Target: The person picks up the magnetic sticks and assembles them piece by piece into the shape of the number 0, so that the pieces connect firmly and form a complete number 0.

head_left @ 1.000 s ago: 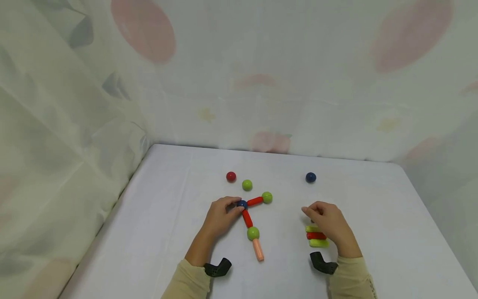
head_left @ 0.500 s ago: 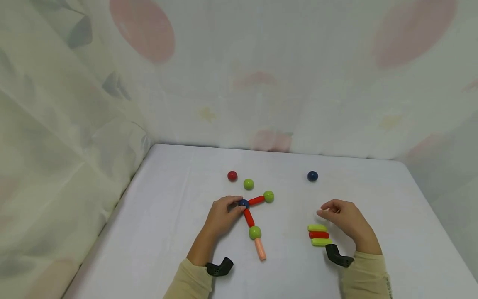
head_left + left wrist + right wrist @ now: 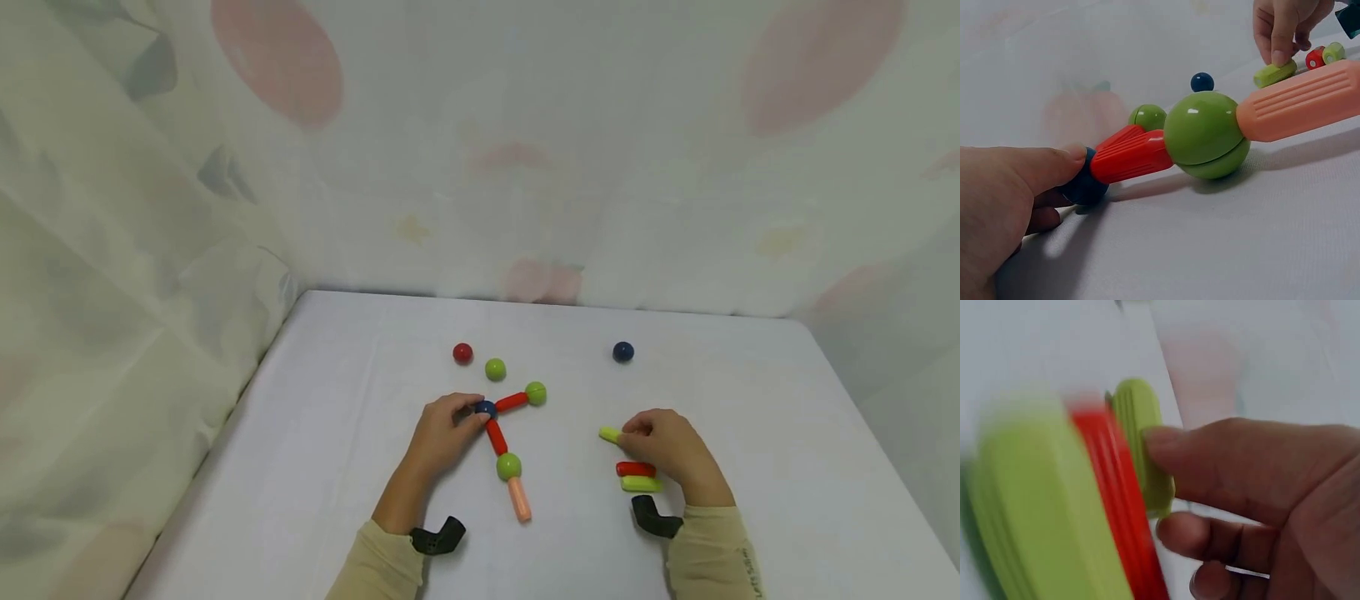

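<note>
My left hand [image 3: 441, 433] pinches a dark blue ball [image 3: 486, 410] between thumb and fingers. Two red rods join that ball: one [image 3: 512, 402] runs to a green ball [image 3: 536, 393], the other [image 3: 497, 437] to a second green ball [image 3: 508, 466]. From the latter a peach rod [image 3: 519, 499] extends toward me. On the right, my right hand [image 3: 670, 446] grips a yellow-green rod [image 3: 610, 434] by one end, beside a red rod [image 3: 636, 469] and another yellow-green rod [image 3: 641, 483]. In the right wrist view the thumb presses the gripped rod [image 3: 1141, 437].
Farther back on the white table [image 3: 360, 350] lie a loose red ball [image 3: 462, 353], a green ball [image 3: 495, 369] and a dark blue ball [image 3: 623, 352]. A patterned cloth [image 3: 480, 167] hangs behind the table's back edge.
My right hand first drew back to the right, then returned and took the farthest yellow-green rod, shifting it away from the other two. My left hand stays on the blue ball.
</note>
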Motion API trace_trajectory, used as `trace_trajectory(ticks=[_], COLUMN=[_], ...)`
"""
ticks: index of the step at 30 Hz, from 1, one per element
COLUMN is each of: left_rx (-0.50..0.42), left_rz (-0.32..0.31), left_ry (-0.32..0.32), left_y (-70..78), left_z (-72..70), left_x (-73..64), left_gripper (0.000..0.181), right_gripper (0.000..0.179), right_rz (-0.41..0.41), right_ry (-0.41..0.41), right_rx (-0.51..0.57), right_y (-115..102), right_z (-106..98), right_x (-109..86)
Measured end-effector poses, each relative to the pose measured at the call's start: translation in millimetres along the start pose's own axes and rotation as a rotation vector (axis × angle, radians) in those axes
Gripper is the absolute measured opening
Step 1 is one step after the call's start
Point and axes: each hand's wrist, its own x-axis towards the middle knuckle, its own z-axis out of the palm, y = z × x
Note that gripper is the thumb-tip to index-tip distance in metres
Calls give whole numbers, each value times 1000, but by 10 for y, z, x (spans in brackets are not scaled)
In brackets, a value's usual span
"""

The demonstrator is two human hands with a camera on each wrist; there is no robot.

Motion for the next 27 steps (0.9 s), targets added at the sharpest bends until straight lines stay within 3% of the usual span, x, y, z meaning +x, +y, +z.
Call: trace_trajectory(ticks=[12,19,27], left_rx=[-10,14,19], left_rz=[28,52,63], left_ry=[-8,-9,27], left_y=[-23,-32,-40], left_z=[-4,23,28], left_x=[10,21,-3], left_gripper=[31,31,31], right_gripper=[20,22,20], right_rz=[-72,-23,14], right_ry=[83,98,162], right_rx=[-164,18,174], right_y=[-689,-750,-722], right_z=[567,785,785], right_x=[-18,115,247])
